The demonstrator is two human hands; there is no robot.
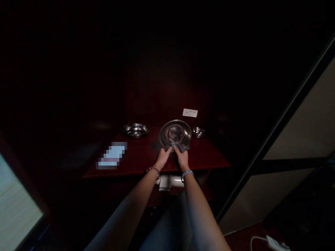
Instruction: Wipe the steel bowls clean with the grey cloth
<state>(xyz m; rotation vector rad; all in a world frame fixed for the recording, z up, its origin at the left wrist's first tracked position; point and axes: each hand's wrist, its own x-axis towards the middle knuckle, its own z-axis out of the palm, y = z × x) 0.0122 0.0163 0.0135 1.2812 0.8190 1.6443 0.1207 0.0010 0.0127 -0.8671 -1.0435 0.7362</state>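
A shiny metal bowl (pixel 175 134) is tilted up above the dark red tabletop, its inside facing me. My left hand (pixel 164 156), with a beaded bracelet at the wrist, grips its near rim. Close beside it, my right hand (pixel 182 157), with a pale blue bangle, is closed on a grey cloth (pixel 183 147) against the same rim. The cloth bunches over the near edge, partly between the two thumbs. The fingers under the bowl are hidden.
Another metal bowl (pixel 136 130) stands at the back left of the red table (pixel 141 158); smaller metal bowls (pixel 199 131) sit at the back right. A blurred-out pale rectangle (pixel 112 156) lies on the left. A white socket panel (pixel 190 113) is on the wall. White objects (pixel 170 182) rest below the tabletop.
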